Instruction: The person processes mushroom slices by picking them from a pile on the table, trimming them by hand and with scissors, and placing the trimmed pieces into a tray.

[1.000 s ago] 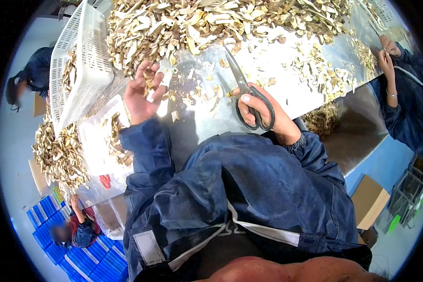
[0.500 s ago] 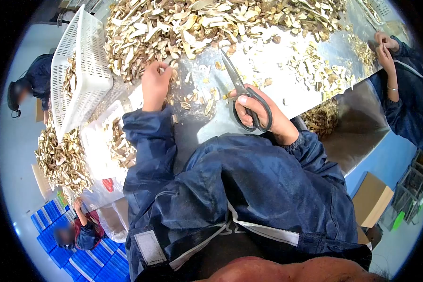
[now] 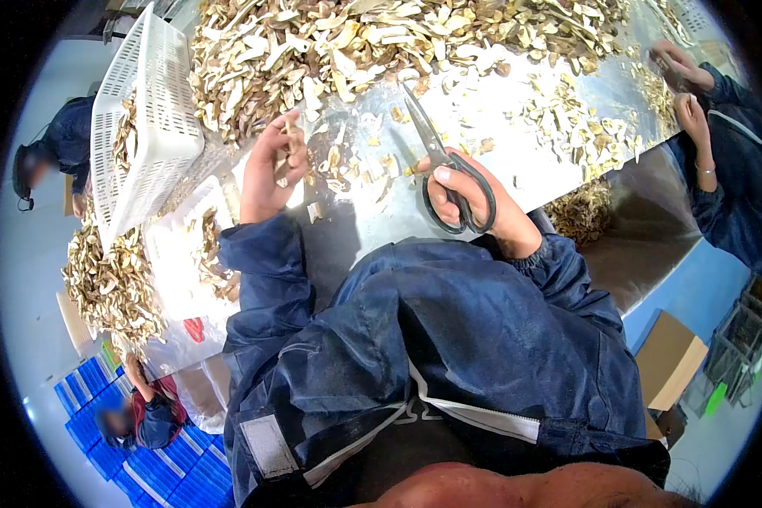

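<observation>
My left hand (image 3: 273, 173) is raised at the near left edge of a big heap of dried mushroom slices (image 3: 313, 51), its fingers closed on a small pale slice (image 3: 291, 135). My right hand (image 3: 474, 199) holds black-handled scissors (image 3: 432, 140) by the loops. Their blades point up and slightly left over the metal table (image 3: 339, 229), and they look nearly closed. Between the hands lie scattered small pieces (image 3: 339, 169). More pale cut pieces (image 3: 567, 118) are spread to the right of the scissors.
A white perforated basket (image 3: 165, 110) stands tilted at the left, with another mushroom pile (image 3: 114, 284) below it. Co-workers are at the right (image 3: 728, 169), left (image 3: 63, 140) and lower left (image 3: 152, 415). A brown bin (image 3: 643, 229) sits under the table's right edge.
My left hand reached to the heap, then drew back toward me with a slice now between its fingers. My right hand and the scissors shifted only slightly. The right co-worker's hands moved apart.
</observation>
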`<move>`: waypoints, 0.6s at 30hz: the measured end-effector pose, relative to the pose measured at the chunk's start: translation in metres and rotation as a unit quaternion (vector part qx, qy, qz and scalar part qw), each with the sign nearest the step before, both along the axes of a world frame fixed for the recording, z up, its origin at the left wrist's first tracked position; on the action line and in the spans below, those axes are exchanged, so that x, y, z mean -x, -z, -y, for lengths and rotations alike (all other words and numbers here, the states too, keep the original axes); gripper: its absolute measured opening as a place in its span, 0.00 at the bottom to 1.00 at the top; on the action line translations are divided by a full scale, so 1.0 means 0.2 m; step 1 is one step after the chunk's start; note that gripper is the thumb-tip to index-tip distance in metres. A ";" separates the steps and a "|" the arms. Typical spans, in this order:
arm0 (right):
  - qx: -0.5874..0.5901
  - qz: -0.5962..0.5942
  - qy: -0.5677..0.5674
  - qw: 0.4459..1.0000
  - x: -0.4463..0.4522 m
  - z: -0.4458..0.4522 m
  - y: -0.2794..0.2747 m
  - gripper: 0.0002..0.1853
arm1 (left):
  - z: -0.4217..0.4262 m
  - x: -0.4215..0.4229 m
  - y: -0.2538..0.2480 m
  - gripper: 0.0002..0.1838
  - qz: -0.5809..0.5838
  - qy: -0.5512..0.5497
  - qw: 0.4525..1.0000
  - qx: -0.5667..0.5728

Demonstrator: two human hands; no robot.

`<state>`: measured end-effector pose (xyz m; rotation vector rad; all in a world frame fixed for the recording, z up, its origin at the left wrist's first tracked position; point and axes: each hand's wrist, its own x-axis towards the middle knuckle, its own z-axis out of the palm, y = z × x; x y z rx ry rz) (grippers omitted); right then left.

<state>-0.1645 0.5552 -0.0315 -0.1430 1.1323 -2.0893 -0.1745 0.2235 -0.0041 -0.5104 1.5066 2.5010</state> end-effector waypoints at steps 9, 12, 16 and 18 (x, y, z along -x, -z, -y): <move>0.027 0.016 0.000 1.000 0.00 0.00 0.03 0.19 | 0.02 0.16 0.11 0.06 -0.025 -0.054 0.945 0.320; 0.024 0.005 0.006 1.000 0.00 0.00 0.02 0.18 | -0.01 0.20 0.15 0.13 -0.030 -0.001 0.821 0.569; 0.033 0.005 0.003 0.999 0.00 0.00 0.03 0.18 | -0.05 0.18 0.15 0.19 -0.069 0.012 0.744 0.665; 0.031 0.011 -0.001 0.999 0.01 0.00 0.03 0.18 | -0.05 0.14 0.14 0.18 -0.048 0.020 0.774 0.631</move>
